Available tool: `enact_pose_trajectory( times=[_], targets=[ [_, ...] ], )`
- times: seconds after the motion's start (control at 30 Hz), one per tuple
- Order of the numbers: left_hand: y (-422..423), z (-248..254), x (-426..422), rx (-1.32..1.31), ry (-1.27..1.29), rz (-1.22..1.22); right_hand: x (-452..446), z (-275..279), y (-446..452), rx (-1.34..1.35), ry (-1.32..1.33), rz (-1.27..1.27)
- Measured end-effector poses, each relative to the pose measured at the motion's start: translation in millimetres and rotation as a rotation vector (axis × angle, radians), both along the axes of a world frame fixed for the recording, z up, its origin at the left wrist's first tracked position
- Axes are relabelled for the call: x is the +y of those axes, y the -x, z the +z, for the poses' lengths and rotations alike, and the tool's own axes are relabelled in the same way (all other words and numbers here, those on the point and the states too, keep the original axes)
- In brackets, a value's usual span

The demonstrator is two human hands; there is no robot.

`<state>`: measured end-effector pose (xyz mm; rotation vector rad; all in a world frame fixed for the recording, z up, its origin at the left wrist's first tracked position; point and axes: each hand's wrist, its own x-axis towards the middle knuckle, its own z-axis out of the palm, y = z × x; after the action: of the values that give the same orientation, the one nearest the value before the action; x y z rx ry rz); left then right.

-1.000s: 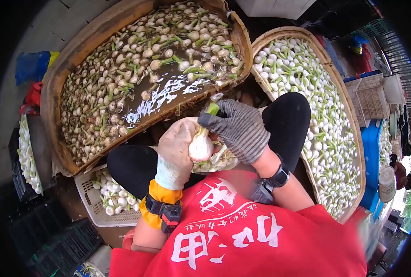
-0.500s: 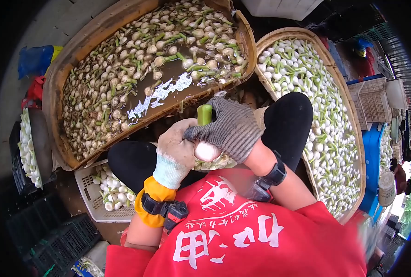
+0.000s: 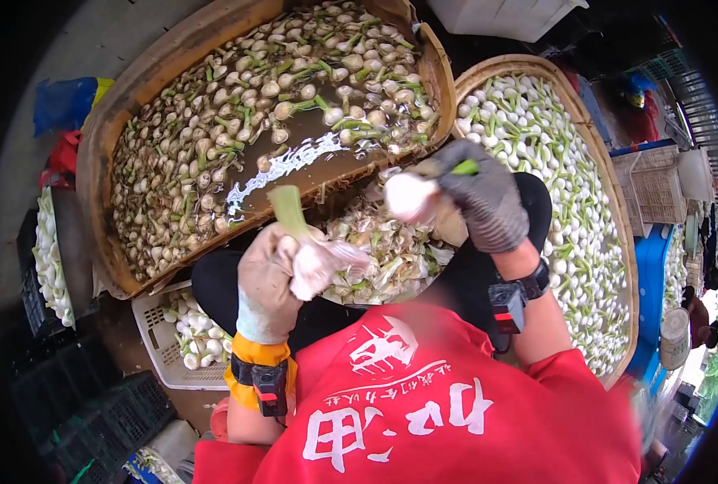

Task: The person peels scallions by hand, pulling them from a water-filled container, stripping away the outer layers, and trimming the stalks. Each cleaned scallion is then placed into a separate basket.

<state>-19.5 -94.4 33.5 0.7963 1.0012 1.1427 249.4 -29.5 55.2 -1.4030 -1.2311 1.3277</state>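
Observation:
My left hand, in a pale glove, is closed on a loose garlic skin, pinkish white and papery, with a cut green stalk sticking up from it. My right hand, in a grey glove, is closed on a smooth white garlic bulb whose green stem shows between the fingers. The two hands are apart. Between them, below, lies a heap of garlic peelings in a container between my knees.
A large tub ahead holds unpeeled garlic in murky water. On the right stands a long basket of white, peeled garlic. A plastic crate with white bulbs sits at the left, near dark crates.
My hands have moved apart, the right one to the right. The bulb they gripped together is now in my right hand, and a stalked skin is in my left.

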Motion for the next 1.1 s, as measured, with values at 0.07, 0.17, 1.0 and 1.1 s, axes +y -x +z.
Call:
enact_pose_trajectory(
  times=[0.07,0.17,1.0,1.1],
  targets=[
    [7,-11,5,0.388,0.077,-0.244,16,-8,-27,-0.186,-0.225,-0.270],
    [5,-45,10,0.998,-0.224,-0.538,43,-27,-62,-0.716,-0.601,-0.671],
    [71,-117,187,-0.016,0.367,-0.172,-1,-83,52,-0.310,-0.248,0.381],
    [49,-77,139,-0.440,0.334,-0.160,3,-80,64,-0.483,-0.569,0.402]
  ],
)
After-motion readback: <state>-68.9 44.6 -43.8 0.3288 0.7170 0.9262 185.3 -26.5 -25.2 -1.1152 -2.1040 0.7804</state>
